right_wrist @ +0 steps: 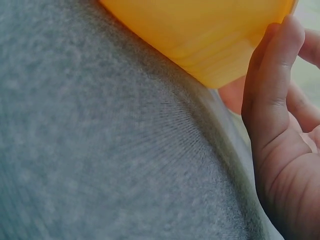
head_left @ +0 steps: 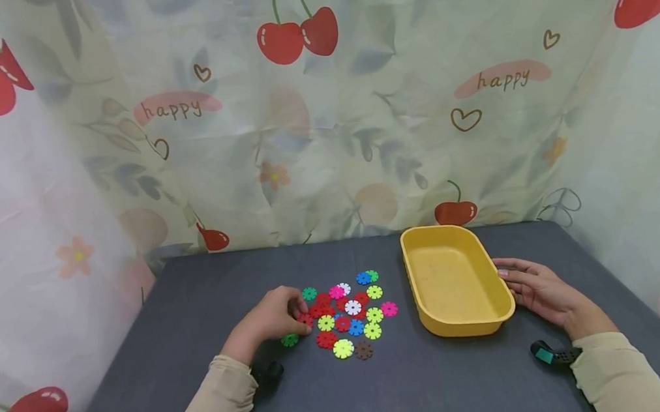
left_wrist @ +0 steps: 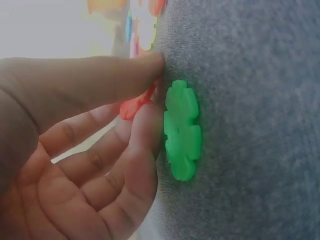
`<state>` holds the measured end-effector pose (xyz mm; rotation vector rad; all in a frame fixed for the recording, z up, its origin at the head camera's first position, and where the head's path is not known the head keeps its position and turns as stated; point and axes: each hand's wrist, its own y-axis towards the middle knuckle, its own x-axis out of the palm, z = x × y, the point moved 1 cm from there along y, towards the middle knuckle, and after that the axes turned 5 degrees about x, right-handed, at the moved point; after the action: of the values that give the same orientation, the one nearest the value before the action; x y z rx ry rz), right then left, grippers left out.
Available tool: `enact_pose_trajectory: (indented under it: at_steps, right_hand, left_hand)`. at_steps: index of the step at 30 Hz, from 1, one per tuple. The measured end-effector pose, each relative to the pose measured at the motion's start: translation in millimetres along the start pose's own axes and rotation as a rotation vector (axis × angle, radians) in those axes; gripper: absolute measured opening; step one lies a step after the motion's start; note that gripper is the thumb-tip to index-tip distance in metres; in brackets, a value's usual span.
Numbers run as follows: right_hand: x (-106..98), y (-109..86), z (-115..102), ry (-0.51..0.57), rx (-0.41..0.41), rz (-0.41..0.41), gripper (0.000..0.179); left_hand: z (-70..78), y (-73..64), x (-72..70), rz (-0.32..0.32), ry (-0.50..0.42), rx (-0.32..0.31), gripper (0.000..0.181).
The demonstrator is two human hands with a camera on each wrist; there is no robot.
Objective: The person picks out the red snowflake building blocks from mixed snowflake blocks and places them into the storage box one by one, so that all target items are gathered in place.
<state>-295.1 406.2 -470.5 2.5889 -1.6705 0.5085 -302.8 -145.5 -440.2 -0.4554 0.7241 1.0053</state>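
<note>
My left hand [head_left: 277,315] is at the left edge of a loose spread of colourful notched plastic discs. Its thumb and fingers pinch a red notched disc [left_wrist: 134,106], partly hidden by the fingers. Just beside those fingertips, a green notched disc [left_wrist: 183,132] lies on the dark cloth. On the other side, my right hand [head_left: 540,292] rests its extended fingers against the right wall of a yellow plastic tray [head_left: 425,319]. The right wrist view shows the fingertips right at the tray's side [right_wrist: 200,45].
Several discs, among them a white disc [head_left: 353,307], a brown disc [head_left: 363,350] and a pink disc [head_left: 389,309], lie left of the tray, some overlapping. A dark cloth [head_left: 394,397] covers the table. A printed curtain [head_left: 328,186] stands behind it and at both sides.
</note>
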Motion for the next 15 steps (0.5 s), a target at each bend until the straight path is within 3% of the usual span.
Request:
enact_pose_trajectory:
  at_steps: [5,8,11,15]
  right_hand:
    - [1,-1.1,-2,0.004,0.012,0.023,0.035]
    - [3,-0.1,-3,0.002,0.019,0.025,0.035]
    - [4,1.3,-4,0.008,0.018,0.017,0.035]
    - [4,0.6,-3,0.019,0.011,0.015,0.035]
  left_hand:
    - [-1.3,3.2,1.3,0.021,-0.029,0.032,0.019]
    - [2.4,5.3,3.0,0.048,-0.106,0.055,0.02]
    - [15.7,11.2,6.9,0.071,-0.219,0.074,0.024]
    - [44.8,28.7,19.8,0.087,-0.356,0.087,0.027]
